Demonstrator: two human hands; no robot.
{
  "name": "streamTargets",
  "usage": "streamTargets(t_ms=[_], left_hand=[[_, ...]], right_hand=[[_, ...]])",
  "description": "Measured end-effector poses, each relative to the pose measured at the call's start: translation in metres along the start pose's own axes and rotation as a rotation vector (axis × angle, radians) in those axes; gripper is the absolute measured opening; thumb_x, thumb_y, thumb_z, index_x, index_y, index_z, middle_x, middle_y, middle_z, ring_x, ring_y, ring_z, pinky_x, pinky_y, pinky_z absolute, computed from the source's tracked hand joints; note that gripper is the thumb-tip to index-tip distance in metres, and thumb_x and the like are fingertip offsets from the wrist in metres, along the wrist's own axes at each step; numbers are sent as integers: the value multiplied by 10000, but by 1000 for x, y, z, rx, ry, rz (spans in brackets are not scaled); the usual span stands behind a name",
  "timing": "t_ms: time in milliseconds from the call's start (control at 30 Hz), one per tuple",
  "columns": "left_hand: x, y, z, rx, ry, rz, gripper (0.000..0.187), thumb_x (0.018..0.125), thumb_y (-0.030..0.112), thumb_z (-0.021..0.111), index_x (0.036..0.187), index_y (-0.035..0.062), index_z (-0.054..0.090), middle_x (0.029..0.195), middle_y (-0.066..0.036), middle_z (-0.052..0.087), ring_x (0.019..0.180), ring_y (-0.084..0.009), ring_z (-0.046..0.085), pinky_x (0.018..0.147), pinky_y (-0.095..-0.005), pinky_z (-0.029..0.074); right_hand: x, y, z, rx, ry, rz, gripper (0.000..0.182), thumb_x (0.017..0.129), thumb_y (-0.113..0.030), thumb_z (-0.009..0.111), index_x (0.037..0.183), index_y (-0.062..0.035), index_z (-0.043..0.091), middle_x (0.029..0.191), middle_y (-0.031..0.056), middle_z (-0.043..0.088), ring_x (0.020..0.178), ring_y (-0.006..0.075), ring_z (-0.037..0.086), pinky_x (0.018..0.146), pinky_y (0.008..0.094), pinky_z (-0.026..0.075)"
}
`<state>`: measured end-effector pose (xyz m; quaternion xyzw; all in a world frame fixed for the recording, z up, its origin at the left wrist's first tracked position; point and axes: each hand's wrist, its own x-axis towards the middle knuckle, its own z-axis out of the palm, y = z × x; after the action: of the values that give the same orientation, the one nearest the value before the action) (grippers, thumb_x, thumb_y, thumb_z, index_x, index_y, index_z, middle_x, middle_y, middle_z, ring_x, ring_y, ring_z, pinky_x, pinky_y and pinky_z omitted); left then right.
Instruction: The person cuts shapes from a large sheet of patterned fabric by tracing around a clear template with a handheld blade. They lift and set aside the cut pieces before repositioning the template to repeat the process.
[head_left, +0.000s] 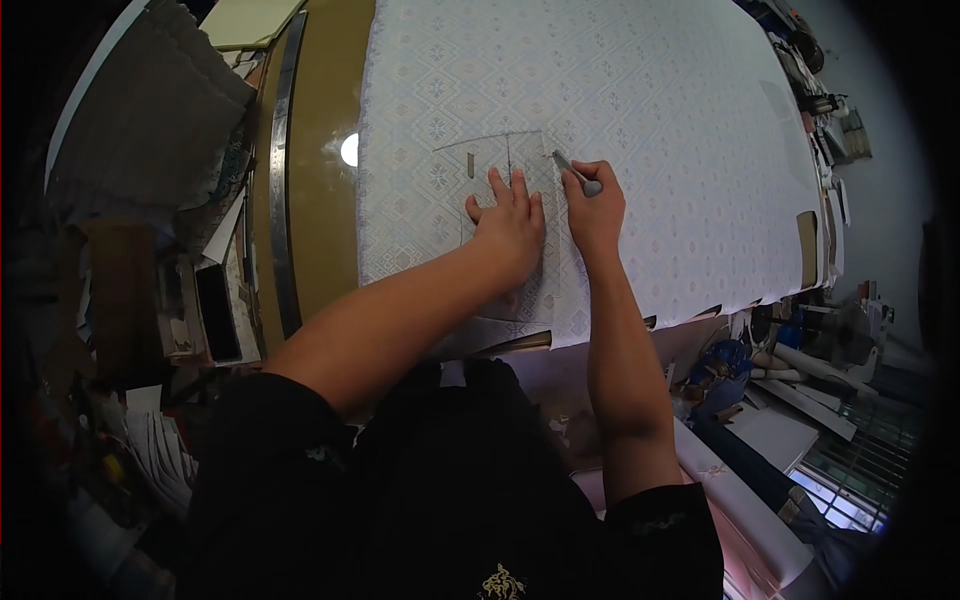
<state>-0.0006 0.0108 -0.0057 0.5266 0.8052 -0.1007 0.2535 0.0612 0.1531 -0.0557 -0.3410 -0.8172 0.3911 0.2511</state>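
Pale patterned fabric [680, 140] covers the table. On it lies a see-through template [485, 150] with dark edges and a small slot. My left hand [508, 225] rests on the template with its fingers spread, pressing it to the fabric. Just to the right, my right hand [597, 205] grips a grey marking tool [575, 175], whose tip touches or nearly touches the fabric by the template's upper right corner. The exact kind of tool cannot be made out.
A metal straightedge [284, 170] runs along the brown table surface [330, 130] at the left. Grey cloth [150, 100] hangs at the far left. Fabric rolls [750, 510] and a blue bundle [722, 375] lie below the table at the right.
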Motion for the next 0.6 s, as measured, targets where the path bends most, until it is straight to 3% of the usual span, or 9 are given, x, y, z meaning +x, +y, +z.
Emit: streamTargets(t_ms=[233,333,400,533,600], left_hand=[[-1,0,1,-9,-14,-7,1612,424,542,1044,1659,-38,184,1702,-381,87,1520,-650,136,1043,-747,452],[-3,-3,3,-9,32,-5,1589,407,534,1042,1642,-42,224,1684,-391,134,1513,-648,174,1024,-735,480],[-4,-3,4,-10,71,-11,1569,386,523,1042,1624,-49,265,1663,-407,178,1504,-648,216,998,-726,511],[-3,-3,10,11,121,-21,1530,405,503,1043,1614,-44,280,1664,-394,196,1506,-632,241,1024,-687,523],[-2,-2,14,37,154,-48,1519,413,499,1042,1611,-45,281,1663,-390,202,1507,-625,250,1034,-669,529]], right_hand=[[1,11,-1,79,-13,-31,184,933,-126,791,1065,-13,732,955,88,769,858,145,697,794,300,545],[11,7,-15,44,-71,-65,158,927,-129,788,1048,-36,745,926,117,777,843,202,717,802,335,550],[27,7,-29,44,-246,-29,131,923,-68,785,1035,-10,749,915,55,761,841,112,680,785,268,535],[84,7,-47,41,-491,-154,121,904,-18,784,1021,-11,758,885,35,750,839,96,664,778,262,531],[118,-2,-55,-40,-815,-201,126,880,22,785,999,-9,756,881,26,744,836,88,654,771,260,528]])
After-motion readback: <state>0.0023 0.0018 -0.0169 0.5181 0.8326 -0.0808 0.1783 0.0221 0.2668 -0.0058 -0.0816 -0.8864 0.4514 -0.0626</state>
